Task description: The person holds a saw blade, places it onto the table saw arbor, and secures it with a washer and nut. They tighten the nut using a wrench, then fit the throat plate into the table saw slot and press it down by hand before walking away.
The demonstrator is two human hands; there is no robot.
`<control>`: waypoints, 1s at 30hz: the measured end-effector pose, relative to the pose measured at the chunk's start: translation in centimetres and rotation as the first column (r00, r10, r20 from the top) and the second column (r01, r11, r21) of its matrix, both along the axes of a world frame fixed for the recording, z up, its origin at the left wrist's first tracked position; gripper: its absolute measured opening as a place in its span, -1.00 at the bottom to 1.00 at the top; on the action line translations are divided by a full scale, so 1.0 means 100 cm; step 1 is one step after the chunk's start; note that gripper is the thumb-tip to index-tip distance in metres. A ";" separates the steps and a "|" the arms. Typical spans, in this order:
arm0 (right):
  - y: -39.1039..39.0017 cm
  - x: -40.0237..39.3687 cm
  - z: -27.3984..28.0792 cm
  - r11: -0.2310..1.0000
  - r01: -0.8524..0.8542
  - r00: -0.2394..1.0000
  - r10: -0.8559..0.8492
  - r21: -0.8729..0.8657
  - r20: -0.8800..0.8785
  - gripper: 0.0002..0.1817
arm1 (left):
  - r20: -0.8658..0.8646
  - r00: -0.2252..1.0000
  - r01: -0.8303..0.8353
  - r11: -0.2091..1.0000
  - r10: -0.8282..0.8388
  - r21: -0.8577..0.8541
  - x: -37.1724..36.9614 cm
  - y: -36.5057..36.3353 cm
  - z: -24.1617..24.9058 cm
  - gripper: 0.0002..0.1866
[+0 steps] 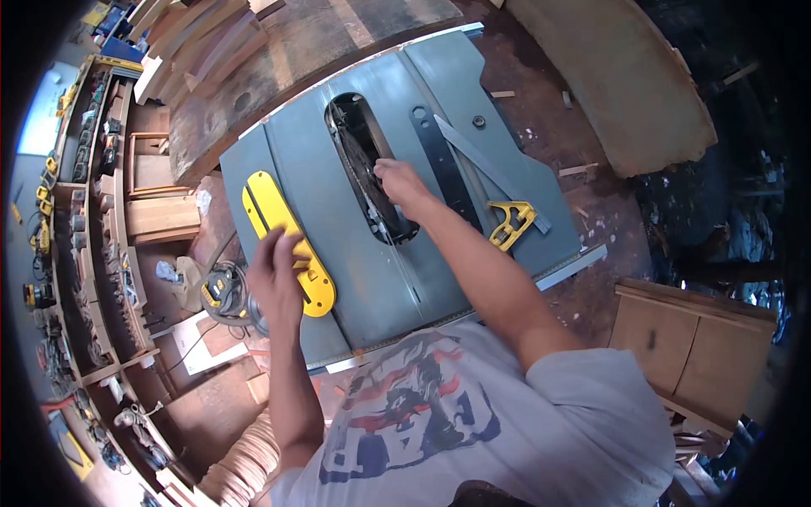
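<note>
At the oval slot (359,135), right fingers (384,166) narrow; left fingers (290,242) spread over rounded plate (321,296).

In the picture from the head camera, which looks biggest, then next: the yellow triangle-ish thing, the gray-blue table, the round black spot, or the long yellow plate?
1. Gray-blue table
2. Long yellow plate, partly behind a hand
3. Yellow triangle-ish thing
4. Round black spot

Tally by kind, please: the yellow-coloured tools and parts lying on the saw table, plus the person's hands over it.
Throat plate: 1
Combination square (yellow head): 1
Hands: 2 (left hand at the throat plate, right hand at the blade opening)
Total: 4
</note>
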State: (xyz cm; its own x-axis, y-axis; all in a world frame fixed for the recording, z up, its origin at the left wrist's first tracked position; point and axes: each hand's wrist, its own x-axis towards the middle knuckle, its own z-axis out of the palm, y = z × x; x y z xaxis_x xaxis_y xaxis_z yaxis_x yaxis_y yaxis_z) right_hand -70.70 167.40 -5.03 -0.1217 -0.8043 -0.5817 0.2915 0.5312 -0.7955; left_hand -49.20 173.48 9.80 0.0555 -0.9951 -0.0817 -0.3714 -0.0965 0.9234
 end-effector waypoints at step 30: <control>0.003 0.011 -0.002 0.996 -0.016 0.999 0.013 0.085 0.034 -0.22 | 0.262 0.790 0.392 0.786 -0.554 0.478 -0.092 -0.148 -0.056 -0.61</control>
